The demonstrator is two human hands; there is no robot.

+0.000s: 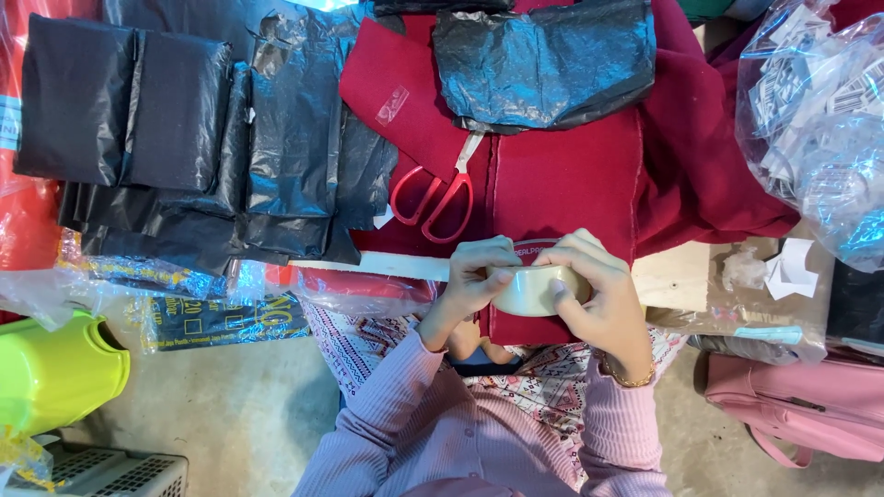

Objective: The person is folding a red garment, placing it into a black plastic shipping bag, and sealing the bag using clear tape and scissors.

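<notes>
- Head view: both hands grip the pale roll of tape (537, 290) over the maroon cloth (562, 179), just near my body; left hand (471, 276) is closed on its left rim, right hand (603, 290) wraps the right side.
- I judge a thumbnail should feel around the rim for the loose end, the roll kept steady; red-handled scissors (440, 198) lie close above.

Grey concrete floor (230, 405) — wooden worktable (677, 276)
</notes>
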